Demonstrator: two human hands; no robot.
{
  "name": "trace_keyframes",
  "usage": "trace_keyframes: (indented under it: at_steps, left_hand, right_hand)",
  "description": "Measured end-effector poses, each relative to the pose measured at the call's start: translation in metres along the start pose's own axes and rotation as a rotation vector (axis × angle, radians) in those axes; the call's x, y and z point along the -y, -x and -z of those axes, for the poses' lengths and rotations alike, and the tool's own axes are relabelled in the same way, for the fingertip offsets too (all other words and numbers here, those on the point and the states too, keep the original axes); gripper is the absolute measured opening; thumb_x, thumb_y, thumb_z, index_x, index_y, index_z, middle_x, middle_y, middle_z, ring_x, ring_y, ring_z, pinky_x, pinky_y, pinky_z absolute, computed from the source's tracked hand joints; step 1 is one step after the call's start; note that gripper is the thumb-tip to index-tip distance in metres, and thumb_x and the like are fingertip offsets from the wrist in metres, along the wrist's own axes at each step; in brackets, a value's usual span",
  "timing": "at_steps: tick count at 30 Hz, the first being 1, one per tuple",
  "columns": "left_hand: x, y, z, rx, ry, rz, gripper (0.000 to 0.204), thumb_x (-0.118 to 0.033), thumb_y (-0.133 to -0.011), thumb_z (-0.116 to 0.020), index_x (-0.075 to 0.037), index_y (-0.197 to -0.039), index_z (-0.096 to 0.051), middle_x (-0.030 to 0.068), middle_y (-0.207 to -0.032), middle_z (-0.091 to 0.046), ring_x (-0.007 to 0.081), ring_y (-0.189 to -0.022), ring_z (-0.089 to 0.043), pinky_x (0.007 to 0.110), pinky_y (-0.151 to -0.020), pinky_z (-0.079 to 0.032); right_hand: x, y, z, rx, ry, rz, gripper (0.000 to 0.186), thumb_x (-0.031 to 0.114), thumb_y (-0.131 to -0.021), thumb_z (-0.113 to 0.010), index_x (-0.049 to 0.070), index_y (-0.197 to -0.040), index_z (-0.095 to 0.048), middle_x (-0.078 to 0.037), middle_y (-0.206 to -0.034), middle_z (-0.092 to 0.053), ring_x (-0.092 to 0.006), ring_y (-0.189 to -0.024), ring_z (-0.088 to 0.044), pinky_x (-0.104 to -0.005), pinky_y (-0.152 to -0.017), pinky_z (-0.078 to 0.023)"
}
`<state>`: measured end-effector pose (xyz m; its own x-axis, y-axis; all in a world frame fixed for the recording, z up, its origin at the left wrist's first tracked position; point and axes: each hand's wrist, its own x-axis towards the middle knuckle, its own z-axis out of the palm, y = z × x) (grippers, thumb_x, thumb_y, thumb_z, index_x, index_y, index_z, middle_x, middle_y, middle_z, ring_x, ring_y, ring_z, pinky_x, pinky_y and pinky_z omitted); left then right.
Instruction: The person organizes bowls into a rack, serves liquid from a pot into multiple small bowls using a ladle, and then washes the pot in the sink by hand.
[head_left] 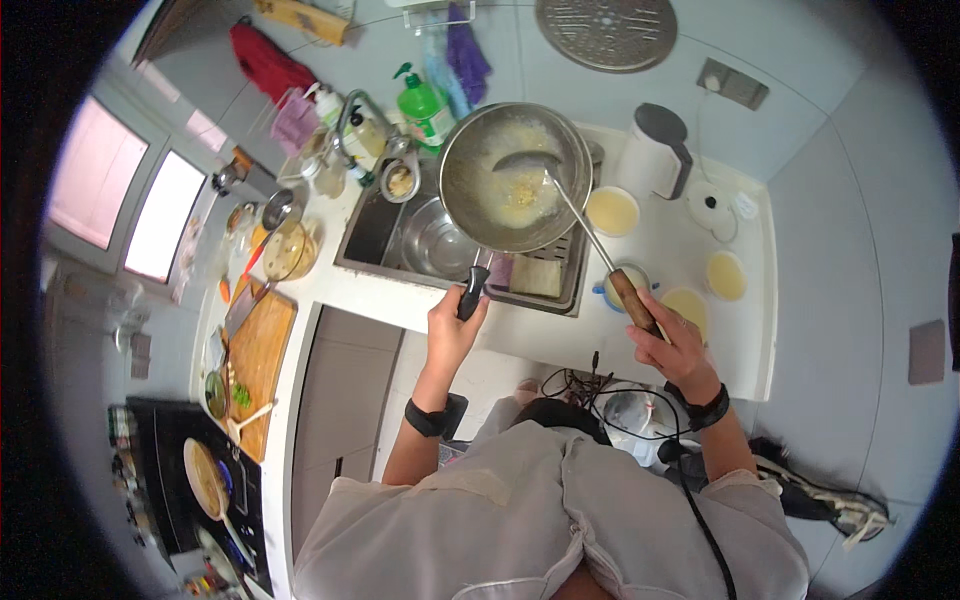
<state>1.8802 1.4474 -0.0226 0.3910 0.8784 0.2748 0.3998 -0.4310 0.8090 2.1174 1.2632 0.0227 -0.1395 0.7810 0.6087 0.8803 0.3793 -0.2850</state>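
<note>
My left hand [455,325] is closed around the black handle of a metal wok [465,215], which is raised over the sink. A thin pale liquid with yellowish bits lies in the wok. In my right hand [678,345] is the wooden handle of a long metal wok spatula [580,213], its dark head resting inside the wok. Right of the wok stands a bowl of pale yellow liquid [613,212]. A blue-handled cup [612,292] sits behind the spatula handle, and another bowl [686,308] is partly hidden by my right hand.
Under the wok, the sink [385,262] holds a metal basin [430,240]. A white kettle [648,155] and another filled bowl [726,275] stand at right. Soap bottles [425,108] line the back. A cutting board [262,370] and a stove with a pan [205,478] are at left.
</note>
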Motion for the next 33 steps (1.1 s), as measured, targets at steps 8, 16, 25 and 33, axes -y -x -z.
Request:
trace_keyframes:
  at_steps: [8, 16, 25, 33]
  left_hand:
    - [0.030, 0.034, 0.044, -0.072, -0.030, 0.128, 0.026, -0.013, -0.072, -0.064, -0.002, -0.062, -0.043, 0.0007, -0.043, -0.038, 0.0070, -0.037, -0.038, 0.024, -0.036, -0.030]
    - [0.078, 0.019, 0.102, 0.023, 0.125, 0.236, 0.021, -0.013, -0.072, -0.062, -0.002, -0.066, -0.045, 0.0014, -0.043, -0.038, 0.0082, -0.036, -0.042, 0.025, -0.036, -0.032]
    - [0.187, -0.024, 0.192, 0.243, -0.061, -0.082, 0.019, -0.013, -0.074, -0.060, 0.000, -0.069, -0.047, 0.0039, -0.047, -0.044, 0.0085, -0.036, -0.044, 0.026, -0.036, -0.036]
    - [0.218, -0.039, 0.236, 0.259, 0.048, 0.066, 0.017, -0.010, -0.069, -0.060, -0.001, -0.074, -0.047, 0.0166, -0.054, -0.044, 0.0344, -0.050, -0.046, 0.035, -0.047, -0.038]
  right_hand:
    - [0.021, -0.028, -0.044, -0.072, -0.066, 0.022, 0.039, 0.001, -0.055, -0.066, 0.006, -0.093, -0.058, -0.021, -0.116, -0.045, -0.0292, -0.089, -0.056, -0.0325, -0.068, -0.050]
    - [0.060, -0.077, -0.110, 0.035, -0.121, -0.050, 0.029, 0.002, -0.065, -0.062, 0.005, -0.094, -0.059, -0.018, -0.120, -0.043, -0.0294, -0.093, -0.054, -0.0316, -0.073, -0.047]
    - [0.113, -0.158, -0.192, 0.316, -0.210, -0.507, 0.038, 0.015, -0.079, -0.054, 0.011, -0.115, -0.047, -0.018, -0.099, -0.055, -0.0339, -0.082, -0.054, -0.0362, -0.068, -0.045]
    - [0.118, -0.218, -0.157, 0.656, -0.163, -0.644, 0.034, 0.014, -0.080, -0.053, 0.010, -0.113, -0.050, -0.019, -0.086, -0.057, -0.0353, -0.075, -0.054, -0.0352, -0.064, -0.045]
